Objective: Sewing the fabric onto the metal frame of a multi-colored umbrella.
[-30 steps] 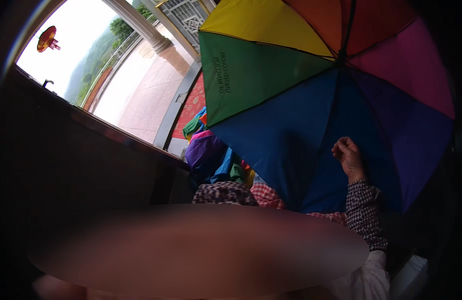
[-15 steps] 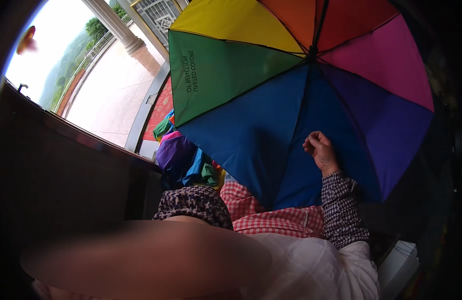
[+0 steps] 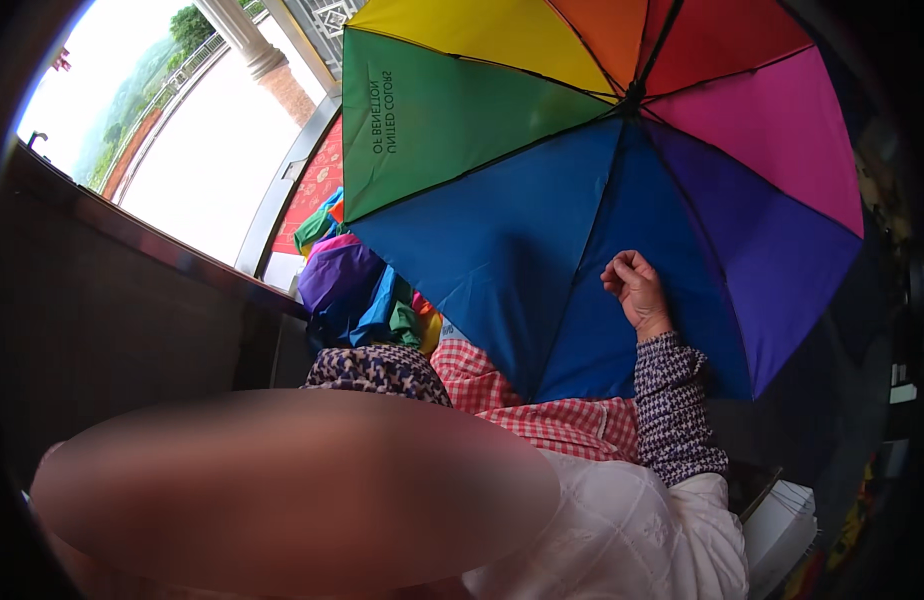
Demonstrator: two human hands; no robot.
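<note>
An open umbrella (image 3: 542,230) with panels in yellow, green, blue, purple, pink, red and orange spreads in front of me, its inner ribs meeting at a black hub (image 3: 635,92). Over the dark blue panel, my right hand (image 3: 638,288) is closed with thumb and fingers pinched together. Whatever it may hold is too small to make out. My left hand is hidden; only its patterned sleeve (image 3: 377,372) shows at the umbrella's lower left. A dark shadow behind the blue panel lies beyond that sleeve.
Folded, multicoloured umbrella fabric (image 3: 342,280) lies in a heap to the left of the umbrella. A red-and-white checked apron (image 3: 562,425) covers my lap. At the right stands a white box (image 3: 782,525). A doorway at upper left opens onto pale paving and a column (image 3: 247,45).
The whole view has shifted slightly, so the umbrella and my lap sit a little differently in it. My right hand stays pinched over the blue panel.
</note>
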